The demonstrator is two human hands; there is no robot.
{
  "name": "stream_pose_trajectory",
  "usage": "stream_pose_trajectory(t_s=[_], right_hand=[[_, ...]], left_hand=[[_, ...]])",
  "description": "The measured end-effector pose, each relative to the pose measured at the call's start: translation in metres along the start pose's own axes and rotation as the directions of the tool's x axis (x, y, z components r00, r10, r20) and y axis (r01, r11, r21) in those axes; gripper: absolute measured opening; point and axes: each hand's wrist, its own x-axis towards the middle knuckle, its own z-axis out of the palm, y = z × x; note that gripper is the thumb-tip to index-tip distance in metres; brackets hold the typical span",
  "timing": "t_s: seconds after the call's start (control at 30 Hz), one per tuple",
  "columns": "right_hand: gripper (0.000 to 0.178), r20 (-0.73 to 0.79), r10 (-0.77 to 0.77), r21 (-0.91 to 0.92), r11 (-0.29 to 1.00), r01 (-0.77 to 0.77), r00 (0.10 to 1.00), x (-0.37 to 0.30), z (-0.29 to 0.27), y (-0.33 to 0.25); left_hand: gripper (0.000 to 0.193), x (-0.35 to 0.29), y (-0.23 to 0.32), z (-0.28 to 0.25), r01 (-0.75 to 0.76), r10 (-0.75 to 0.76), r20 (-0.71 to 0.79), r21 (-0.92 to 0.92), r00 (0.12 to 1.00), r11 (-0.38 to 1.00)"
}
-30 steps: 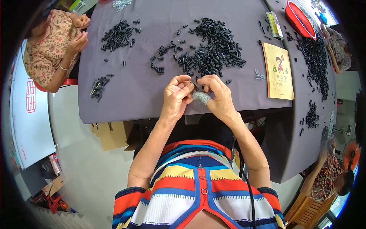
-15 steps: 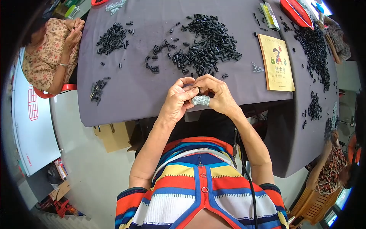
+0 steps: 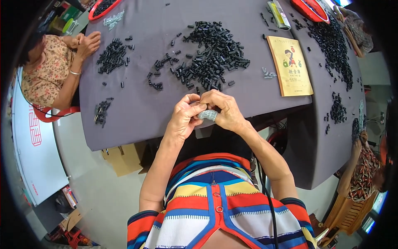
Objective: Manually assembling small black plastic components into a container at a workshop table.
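My left hand and my right hand meet above the table's near edge. Their fingertips are pinched together, closed around a small black cylindrical piece that showed between them a moment ago and is now almost wholly hidden. Grey-white wrapping covers the thumb of my right hand. Just beyond my fingers spreads a large heap of short black plastic tube pieces, with a few loose ones at its near side.
The grey-covered table carries a smaller black heap, a dark bundle of thin parts, a yellow booklet and small clear pieces. Red trays stand farther back. A co-worker sits at the left; others work at the right.
The view has shifted, so the table's things appear farther left. My fingers have closed over the black piece, which showed more before. The left co-worker's hands have shifted over the table edge.
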Motion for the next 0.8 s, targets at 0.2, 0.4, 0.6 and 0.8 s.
stream_pose_trajectory(t_s=[0.2, 0.4, 0.6, 0.8], right_hand=[[0.046, 0.012, 0.029, 0.087, 0.996, -0.030, 1.000, -0.009, -0.003, -0.011], [0.022, -0.228, 0.006, -0.389, 0.916, -0.097, 0.974, -0.032, -0.055, -0.011], [0.019, -0.338, 0.165, -0.272, 0.925, -0.264, 0.927, -0.042, -0.074, -0.010], [0.024, -0.153, 0.060, -0.252, 0.963, -0.098, 0.986, -0.027, -0.035, -0.022]], left_hand=[[0.018, -0.003, -0.002, -0.002, -0.060, 0.058, -0.026, -0.065, 0.998, 0.996], [0.014, -0.005, 0.000, -0.009, -0.064, 0.076, 0.076, -0.141, 0.994, 0.988], [0.008, 0.005, -0.006, 0.001, -0.127, 0.132, 0.028, -0.153, 0.991, 0.980], [0.011, 0.002, -0.006, -0.003, -0.136, 0.143, 0.049, -0.122, 0.989, 0.983]])
